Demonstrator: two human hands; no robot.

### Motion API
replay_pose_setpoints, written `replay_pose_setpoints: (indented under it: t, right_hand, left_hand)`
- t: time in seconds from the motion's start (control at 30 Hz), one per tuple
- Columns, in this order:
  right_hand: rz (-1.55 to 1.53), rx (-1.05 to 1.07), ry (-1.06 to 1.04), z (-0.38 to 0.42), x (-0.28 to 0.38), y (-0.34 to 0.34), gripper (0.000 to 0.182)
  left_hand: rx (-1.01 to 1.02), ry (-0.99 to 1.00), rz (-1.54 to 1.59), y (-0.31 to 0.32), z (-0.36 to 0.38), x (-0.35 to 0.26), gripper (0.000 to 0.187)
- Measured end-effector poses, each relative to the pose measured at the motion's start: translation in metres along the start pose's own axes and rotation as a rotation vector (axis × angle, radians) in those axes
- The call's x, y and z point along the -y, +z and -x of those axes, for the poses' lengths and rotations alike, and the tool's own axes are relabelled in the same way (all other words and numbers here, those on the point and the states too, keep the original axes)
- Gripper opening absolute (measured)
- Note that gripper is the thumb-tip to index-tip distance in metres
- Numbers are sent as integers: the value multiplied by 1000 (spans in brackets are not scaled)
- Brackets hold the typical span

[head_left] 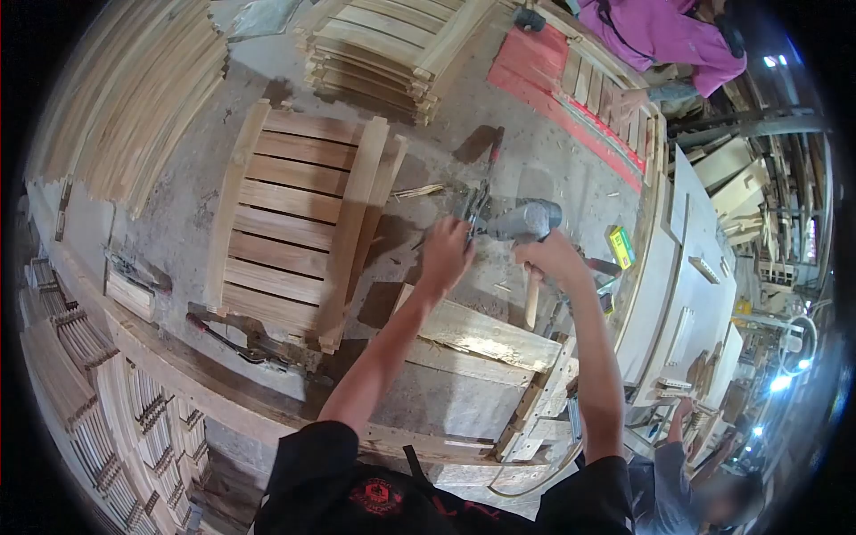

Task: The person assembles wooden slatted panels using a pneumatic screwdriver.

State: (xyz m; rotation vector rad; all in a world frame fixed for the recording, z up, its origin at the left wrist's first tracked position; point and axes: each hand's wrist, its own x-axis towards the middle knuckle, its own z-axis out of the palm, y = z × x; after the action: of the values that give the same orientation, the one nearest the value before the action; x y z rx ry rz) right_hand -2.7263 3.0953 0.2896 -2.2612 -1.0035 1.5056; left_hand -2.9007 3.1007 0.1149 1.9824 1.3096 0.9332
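My right hand is wrapped round the wooden handle of a mallet with a grey head, near the middle of the worktable. To its left, my left hand is closed at the near end of a dark metal clamp, which lies beside the mallet head. Left of my hands lies a slatted wooden panel with a long rail along its right side. Wooden boards lie just in front of my hands.
Slatted panels are stacked at the back, and long strips at the back left. A co-worker in pink reaches over a red-edged frame. Another person is at the lower right. A yellow-green box lies right of my hands.
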Motion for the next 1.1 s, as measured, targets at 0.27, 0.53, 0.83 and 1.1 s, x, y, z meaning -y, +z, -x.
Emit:
replay_pose_setpoints:
  t: [0.27,0.53,0.83,1.1]
  right_hand:
    - [-204,-83,23,-7,-46,19,14]
    - [-452,-184,-21,31,-43,3,21]
    - [-465,-89,-49,25,-37,16,23]
    - [-441,-25,-75,-10,-34,54,20]
  left_hand:
    - [200,259,-285,39,-25,7,23]
    - [484,444,-323,50,-42,9,9]
    - [49,-196,-120,-76,-4,36,13]
    - [-130,-118,-192,-71,34,26,17]
